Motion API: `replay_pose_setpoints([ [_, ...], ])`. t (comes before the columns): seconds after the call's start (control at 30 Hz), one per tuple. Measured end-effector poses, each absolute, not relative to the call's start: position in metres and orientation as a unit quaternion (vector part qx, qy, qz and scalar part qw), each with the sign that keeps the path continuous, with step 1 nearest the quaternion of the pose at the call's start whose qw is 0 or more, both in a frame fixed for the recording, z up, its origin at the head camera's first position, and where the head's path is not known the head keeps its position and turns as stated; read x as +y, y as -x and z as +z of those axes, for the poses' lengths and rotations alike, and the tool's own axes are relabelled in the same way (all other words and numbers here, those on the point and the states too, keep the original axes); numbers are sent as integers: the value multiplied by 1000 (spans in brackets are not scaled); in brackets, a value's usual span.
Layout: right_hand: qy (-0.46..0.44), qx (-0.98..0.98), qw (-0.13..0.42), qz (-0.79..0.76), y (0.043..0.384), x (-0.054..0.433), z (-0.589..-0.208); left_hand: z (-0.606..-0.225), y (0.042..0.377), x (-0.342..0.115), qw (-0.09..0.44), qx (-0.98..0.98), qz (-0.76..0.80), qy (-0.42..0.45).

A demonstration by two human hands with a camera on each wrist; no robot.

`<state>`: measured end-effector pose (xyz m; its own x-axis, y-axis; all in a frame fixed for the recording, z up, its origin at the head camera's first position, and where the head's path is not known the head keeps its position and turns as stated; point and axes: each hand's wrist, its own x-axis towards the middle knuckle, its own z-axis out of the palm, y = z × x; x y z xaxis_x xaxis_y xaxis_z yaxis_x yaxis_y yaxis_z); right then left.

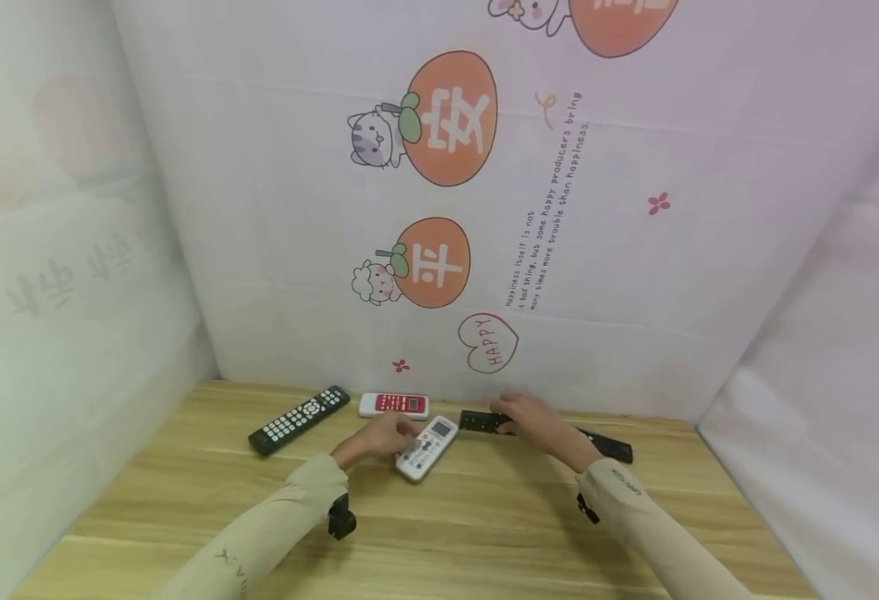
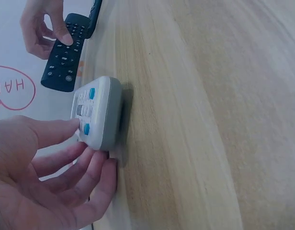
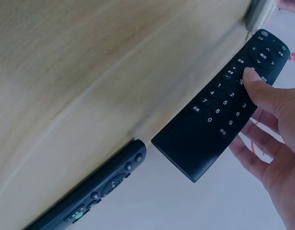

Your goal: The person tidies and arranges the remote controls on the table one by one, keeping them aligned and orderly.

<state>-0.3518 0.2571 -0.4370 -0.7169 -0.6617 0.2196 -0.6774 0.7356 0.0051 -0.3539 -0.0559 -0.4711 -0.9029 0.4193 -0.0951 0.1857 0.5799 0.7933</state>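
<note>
My left hand (image 1: 381, 437) pinches a white remote (image 1: 427, 451) at the wooden table (image 1: 446, 542). My right hand (image 1: 535, 423) grips a black remote (image 3: 217, 111).

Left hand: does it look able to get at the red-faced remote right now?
Likely not until it lets go: the left hand grips the white remote. Otherwise the red-faced remote lies just beyond, nothing visible on top.

Soft light, pink-tinged backdrop (image 1: 746, 167), dimmer bluish wrist views, faint shadows on tabletop (image 1: 454, 542)
</note>
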Motion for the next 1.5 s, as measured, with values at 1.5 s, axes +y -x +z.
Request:
replay_pose_setpoints([
  [1.5, -70, -900, -69, 424, 329, 269, -426, -455, 340, -44, 221, 855, 461, -82],
])
